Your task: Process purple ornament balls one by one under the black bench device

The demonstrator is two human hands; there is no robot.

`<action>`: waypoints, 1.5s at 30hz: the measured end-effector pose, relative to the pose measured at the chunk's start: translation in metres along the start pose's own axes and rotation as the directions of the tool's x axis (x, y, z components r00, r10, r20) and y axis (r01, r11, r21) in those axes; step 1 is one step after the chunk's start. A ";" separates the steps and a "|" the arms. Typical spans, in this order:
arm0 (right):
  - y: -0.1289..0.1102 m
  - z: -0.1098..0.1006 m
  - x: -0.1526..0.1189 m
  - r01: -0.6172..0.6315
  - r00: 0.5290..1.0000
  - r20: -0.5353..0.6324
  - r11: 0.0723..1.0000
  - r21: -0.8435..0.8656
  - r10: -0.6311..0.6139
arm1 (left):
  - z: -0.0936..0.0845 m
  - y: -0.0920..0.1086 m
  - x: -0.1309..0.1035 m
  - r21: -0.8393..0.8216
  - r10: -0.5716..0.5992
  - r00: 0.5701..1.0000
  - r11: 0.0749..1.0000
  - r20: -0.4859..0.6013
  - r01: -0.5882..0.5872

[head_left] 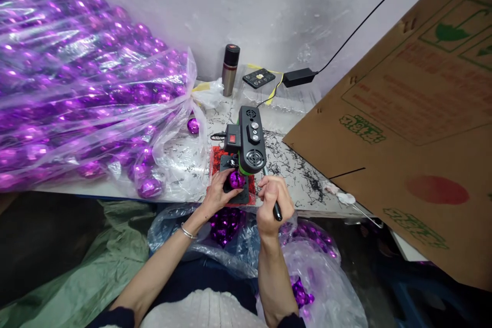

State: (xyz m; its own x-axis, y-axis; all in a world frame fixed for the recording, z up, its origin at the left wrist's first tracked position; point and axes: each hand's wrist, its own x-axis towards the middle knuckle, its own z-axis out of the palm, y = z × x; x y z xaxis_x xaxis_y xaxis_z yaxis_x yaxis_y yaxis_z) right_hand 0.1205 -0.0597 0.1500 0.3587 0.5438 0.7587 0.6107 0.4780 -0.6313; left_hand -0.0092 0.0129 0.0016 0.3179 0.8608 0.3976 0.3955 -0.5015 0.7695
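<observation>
My left hand (221,189) has its thumb and fingers closed around a shiny purple ball (236,179), which rests on the dark base of a small black drill press (252,136). The press head stands right above the ball and hides part of it. On the right, my right hand (273,202) is wrapped round the black-ended lever handle (277,211) of the press. A red mat (251,189) lies under the base. Another purple ball (192,125) sits loose on the table, left of the press.
A big clear bag of purple balls (96,77) fills the left. A large cardboard box (403,128) leans in from the right. Behind the press are a thermos (230,69), a phone-like black item (259,78) and a power adapter (299,77). Dark shavings (313,184) litter the table.
</observation>
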 end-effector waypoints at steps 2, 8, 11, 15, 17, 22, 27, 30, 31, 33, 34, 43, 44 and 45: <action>0.000 0.000 0.000 0.020 1.000 0.001 1.000 -0.013 -0.020 | 0.002 -0.001 0.001 -0.017 0.002 1.000 1.000 -0.009 -0.002; 0.016 0.003 -0.016 0.069 0.997 -0.015 0.997 -0.038 -0.070 | 0.001 -0.001 -0.001 -0.035 -0.008 1.000 0.999 0.001 0.008; 0.031 0.009 -0.030 0.122 0.992 -0.036 0.992 -0.036 -0.124 | 0.001 0.000 -0.001 -0.033 -0.027 1.000 0.999 0.008 0.027; 0.043 0.017 -0.040 0.161 0.982 -0.105 0.987 0.001 -0.160 | 0.002 0.000 -0.002 -0.038 -0.028 1.000 0.999 0.005 0.029; 0.045 0.019 -0.040 0.157 0.980 -0.124 0.988 0.000 -0.156 | 0.002 0.001 -0.002 -0.037 -0.015 1.000 0.999 -0.001 0.015; 0.046 0.020 -0.041 0.171 0.976 -0.137 0.985 -0.002 -0.170 | 0.002 0.002 -0.002 -0.022 -0.024 1.000 0.999 0.001 0.024; 0.050 0.019 -0.041 0.196 0.973 -0.126 0.981 -0.005 -0.195 | 0.003 0.000 -0.002 -0.024 -0.044 0.999 0.999 0.009 0.044; 0.051 0.019 -0.040 0.206 0.972 -0.112 0.979 -0.014 -0.206 | 0.005 -0.001 -0.002 -0.035 -0.039 0.999 0.999 0.001 0.039; 0.051 0.019 -0.040 0.210 0.971 -0.114 0.978 -0.010 -0.209 | 0.005 -0.001 -0.002 -0.036 -0.040 0.999 0.999 0.000 0.040; 0.051 0.019 -0.040 0.213 0.970 -0.121 0.977 0.008 -0.211 | 0.005 -0.001 -0.001 -0.035 -0.045 0.999 0.998 -0.001 0.045; 0.051 0.019 -0.040 0.209 0.971 -0.119 0.978 0.017 -0.205 | 0.005 -0.001 -0.002 -0.037 -0.044 0.999 0.998 -0.003 0.044; 0.053 0.021 -0.043 0.207 0.972 -0.123 0.978 0.030 -0.201 | 0.001 0.002 0.006 -0.057 -0.050 0.999 0.997 0.017 0.051; 0.048 0.019 -0.038 0.182 0.977 -0.121 0.983 0.030 -0.177 | 0.000 0.003 0.006 -0.059 -0.041 0.999 0.997 0.020 0.043; 0.042 0.016 -0.033 0.146 0.984 -0.103 0.989 0.029 -0.143 | -0.002 0.004 0.003 -0.060 -0.027 0.999 0.998 0.022 0.028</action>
State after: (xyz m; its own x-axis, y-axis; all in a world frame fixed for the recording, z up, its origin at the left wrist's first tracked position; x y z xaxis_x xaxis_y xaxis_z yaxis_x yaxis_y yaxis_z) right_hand 0.1236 -0.0465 0.0958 0.3385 0.3962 0.8535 0.6362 0.5719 -0.5178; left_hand -0.0081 0.0138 0.0072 0.3255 0.8720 0.3656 0.3520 -0.4706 0.8091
